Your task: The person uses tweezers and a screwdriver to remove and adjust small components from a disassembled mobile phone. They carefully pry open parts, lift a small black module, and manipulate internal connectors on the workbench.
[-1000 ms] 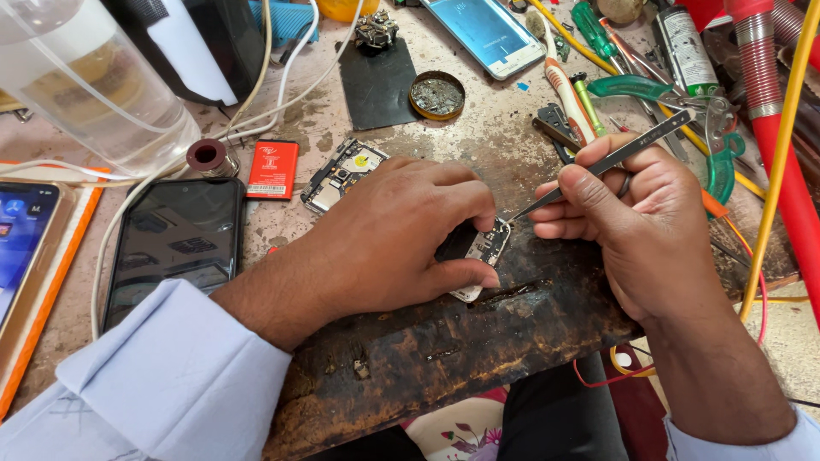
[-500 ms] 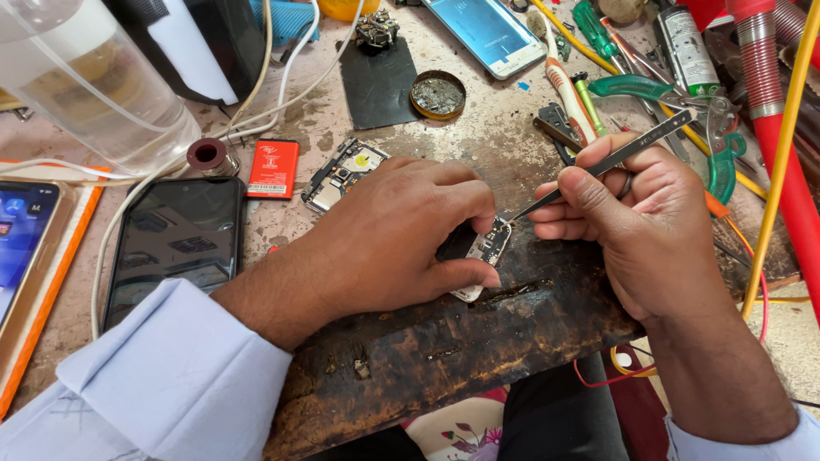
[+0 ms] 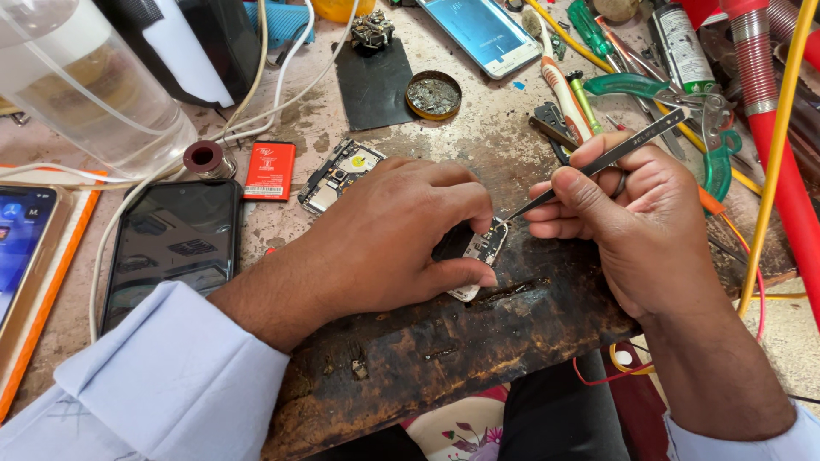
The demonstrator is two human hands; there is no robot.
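Nothing has moved since a second ago: both hands sit as they were. My left hand [image 3: 389, 235] lies palm down on the dark table [image 3: 512, 316], fingers curled, pinning a small circuit board [image 3: 480, 256] whose long axis runs from near left to far right. My right hand [image 3: 636, 213], just to the right, is clenched around metal tweezers [image 3: 598, 162]. They slant down from far right, tips touching the board's far end.

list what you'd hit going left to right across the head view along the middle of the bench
phone with lit screen → dark phone → red battery → left hand → small circuit board → tweezers → right hand → red hose
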